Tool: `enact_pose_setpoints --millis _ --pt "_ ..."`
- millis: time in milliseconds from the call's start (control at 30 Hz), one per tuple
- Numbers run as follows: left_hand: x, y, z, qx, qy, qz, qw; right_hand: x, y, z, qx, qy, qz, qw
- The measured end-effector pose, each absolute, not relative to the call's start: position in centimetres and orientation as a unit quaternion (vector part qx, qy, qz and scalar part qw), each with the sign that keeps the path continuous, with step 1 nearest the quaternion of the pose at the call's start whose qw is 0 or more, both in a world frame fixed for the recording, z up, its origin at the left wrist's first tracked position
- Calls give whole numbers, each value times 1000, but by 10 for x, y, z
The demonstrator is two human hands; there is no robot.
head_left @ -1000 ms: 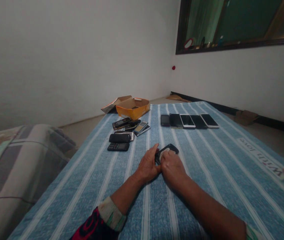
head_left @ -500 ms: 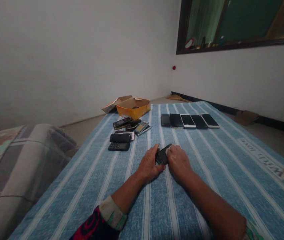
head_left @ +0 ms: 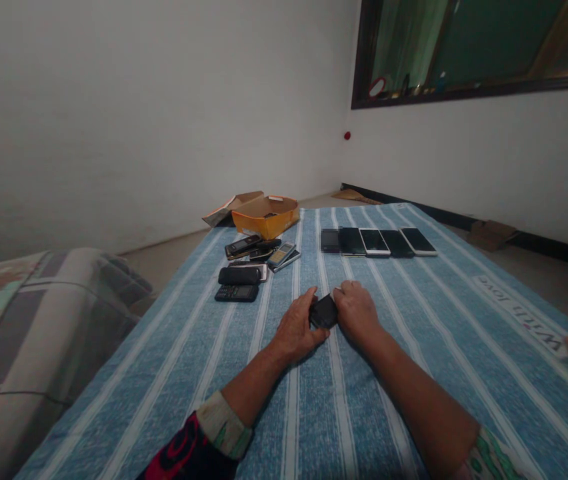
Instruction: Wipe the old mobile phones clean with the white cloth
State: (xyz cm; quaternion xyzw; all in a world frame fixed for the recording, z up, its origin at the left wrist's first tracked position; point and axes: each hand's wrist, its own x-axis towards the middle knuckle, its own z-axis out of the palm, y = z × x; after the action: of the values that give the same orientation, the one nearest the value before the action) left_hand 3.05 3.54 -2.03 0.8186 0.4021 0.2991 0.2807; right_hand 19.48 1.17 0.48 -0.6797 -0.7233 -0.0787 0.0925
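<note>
A small black mobile phone [head_left: 324,312] is held low over the striped cloth in front of me. My left hand [head_left: 298,328] grips it from the left, with the thumb along the near edge and the fingers at the far left side. At the phone's right edge is my right hand [head_left: 358,309], its fingers curled closed. Whatever lies inside those fingers is hidden.
The blue striped cloth [head_left: 264,400] covers the surface. Left of centre lies a pile of old phones [head_left: 237,293] before an open orange cardboard box [head_left: 267,223]. Several phones [head_left: 375,242] form a row at the back right. A grey-striped cover [head_left: 54,347] is at left.
My right hand has shifted slightly, uncovering more of the phone, which now looks turned. A whitish bit at the right fingertips no longer shows. The left hand keeps its grip.
</note>
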Motion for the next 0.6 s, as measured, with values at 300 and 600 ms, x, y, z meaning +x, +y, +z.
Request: enact_pose_setpoints --millis 300,600 --pt "30 37 -23 814 387 316 295 175 8 7 -621 -773 -73 103" --pt "30 36 -22 808 399 319 295 184 9 6 -657 -744 -77 95"
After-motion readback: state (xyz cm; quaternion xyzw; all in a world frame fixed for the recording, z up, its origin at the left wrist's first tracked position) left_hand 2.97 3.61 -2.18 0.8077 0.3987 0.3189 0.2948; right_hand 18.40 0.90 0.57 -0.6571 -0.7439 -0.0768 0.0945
